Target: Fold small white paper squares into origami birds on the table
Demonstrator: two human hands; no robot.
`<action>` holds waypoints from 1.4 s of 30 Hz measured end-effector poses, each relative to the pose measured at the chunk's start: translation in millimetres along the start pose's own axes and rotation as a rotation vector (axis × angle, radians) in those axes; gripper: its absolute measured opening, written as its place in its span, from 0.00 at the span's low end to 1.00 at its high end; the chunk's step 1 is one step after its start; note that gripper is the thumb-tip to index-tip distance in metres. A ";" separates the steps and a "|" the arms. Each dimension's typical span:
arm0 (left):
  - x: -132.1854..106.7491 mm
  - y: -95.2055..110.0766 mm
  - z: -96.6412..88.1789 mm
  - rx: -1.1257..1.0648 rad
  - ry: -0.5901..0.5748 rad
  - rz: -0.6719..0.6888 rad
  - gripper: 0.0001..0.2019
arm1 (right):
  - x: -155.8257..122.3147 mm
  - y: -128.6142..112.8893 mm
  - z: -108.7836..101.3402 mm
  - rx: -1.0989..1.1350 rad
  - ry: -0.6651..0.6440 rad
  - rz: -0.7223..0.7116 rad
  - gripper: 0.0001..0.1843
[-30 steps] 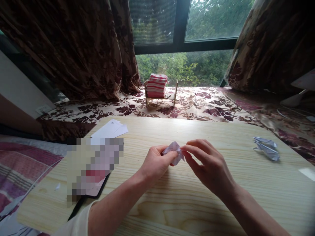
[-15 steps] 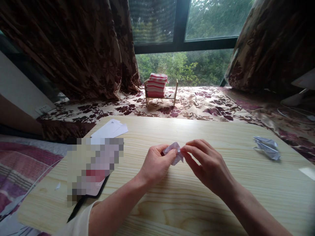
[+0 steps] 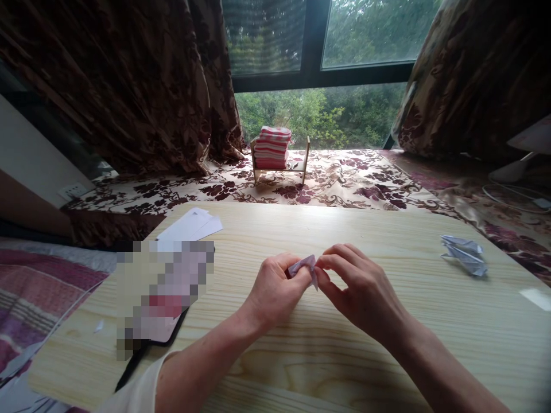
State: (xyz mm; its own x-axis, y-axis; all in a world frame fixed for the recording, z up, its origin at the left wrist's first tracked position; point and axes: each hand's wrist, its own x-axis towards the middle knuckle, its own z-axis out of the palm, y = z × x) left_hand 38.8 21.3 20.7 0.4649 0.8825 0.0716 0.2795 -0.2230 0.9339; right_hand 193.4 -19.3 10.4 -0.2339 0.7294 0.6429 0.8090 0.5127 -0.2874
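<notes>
The left hand [image 3: 278, 284] is clamped on a small folded paper [image 3: 305, 264], thumb pressed across its face and fingers curled underneath. The paper is thin and whitish, all creases and sharp corners, with one narrow point angling down between the two hands. At its right edge the right hand [image 3: 361, 281] brings thumb and forefinger together, touching the paper; whether they actually pinch it, I can't tell from here. That hand's other fingers bend loosely.

Under the grip spreads the table [image 3: 327, 358], pale and smooth, with long wavy wood grain and rounded corners. Well to the right of the grip lie crisp folded shapes [image 3: 465, 255], pleated and pointed, close against one another. To the left and a bit beyond, flat white sheets [image 3: 189, 226] overlap in a loose fan. Nearer on that side sits a pink slab [image 3: 166, 330] with a black edge, mostly blurred out, and farther left a tiny torn scrap [image 3: 99, 326].

Straight beyond the grip, past the table, a little wooden rack [image 3: 307, 160] bears a soft pile of red-and-white striped cloths [image 3: 272, 148]. It stands on a glossy floral cover [image 3: 344, 180], before the window [image 3: 275, 43] and heavy patterned curtains [image 3: 142, 86].
</notes>
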 end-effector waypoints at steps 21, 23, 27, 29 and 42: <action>1.3 -1.2 -0.5 -0.159 -0.030 -0.118 0.14 | 3.1 -1.8 -4.9 -0.128 -0.022 -0.121 0.07; 0.7 -0.2 -0.7 -0.163 -0.039 -0.107 0.14 | 3.7 -2.5 -5.1 -0.130 -0.022 -0.122 0.08; 0.2 0.7 -1.2 -0.150 -0.056 -0.084 0.16 | 3.9 -3.2 -4.0 -0.120 -0.049 -0.094 0.09; 0.3 0.4 -1.4 -0.136 -0.054 -0.093 0.16 | 3.7 -3.3 -3.5 -0.108 -0.056 -0.088 0.09; 0.1 0.5 -1.1 -0.116 -0.054 -0.132 0.16 | 3.0 -4.2 -3.5 -0.082 -0.070 -0.054 0.07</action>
State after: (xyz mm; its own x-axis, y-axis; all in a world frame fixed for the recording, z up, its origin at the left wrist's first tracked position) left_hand 38.0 21.8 21.6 0.4758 0.8768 -0.0698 0.2435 -0.0551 0.9683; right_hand 191.1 -20.9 16.1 -0.3131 0.7328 0.6042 0.8350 0.5155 -0.1925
